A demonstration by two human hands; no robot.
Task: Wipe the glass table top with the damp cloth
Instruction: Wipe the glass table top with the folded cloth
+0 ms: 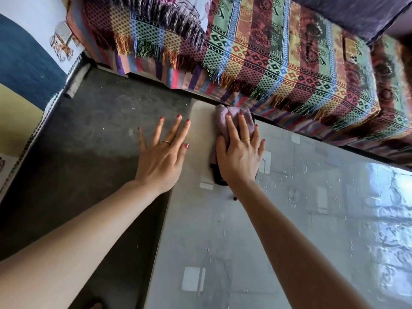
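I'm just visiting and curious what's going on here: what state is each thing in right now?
Left hand: flat, fingers spread, resting on the glass.
Right hand: pressing the cloth down.
Cloth: bunched under the right hand at the table's far edge.
Glass table top: streaked, with specks showing.
Woven blanket: draped, fringe hanging near the table.

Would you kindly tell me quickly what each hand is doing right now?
Left hand: open, fingers spread flat on the glass table top.
Right hand: open, pressing the purple cloth onto the glass.

Single head-worn wide-angle view, looking steeply down, close over the glass table top (256,230), forearms entering from below
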